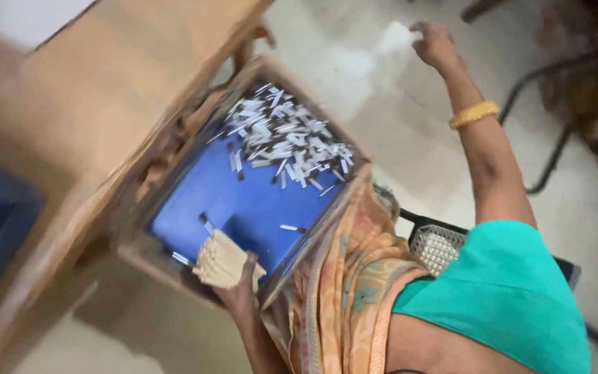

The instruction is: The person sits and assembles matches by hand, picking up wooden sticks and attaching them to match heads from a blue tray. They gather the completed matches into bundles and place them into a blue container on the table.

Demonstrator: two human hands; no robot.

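My left hand [240, 287] is shut on a bundle of pale thin sticks [221, 260], held at the near edge of a wooden-framed tray [174, 149] with a blue bottom [243, 204]. A heap of several small white sticks with dark tips [282, 138] lies at the tray's far end, and a few strays lie on the blue. My right hand [436, 45], with a gold bangle [474, 114] on its wrist, reaches far out over the pale floor beside a blurred white patch [394, 36]. Whether it grips anything is unclear.
A wooden bench or table [98, 90] runs along the left of the tray. A black mesh basket [436, 248] with pale contents sits by my orange drape. Black metal chair legs [555, 152] stand at the upper right on the pale tiled floor [382, 125].
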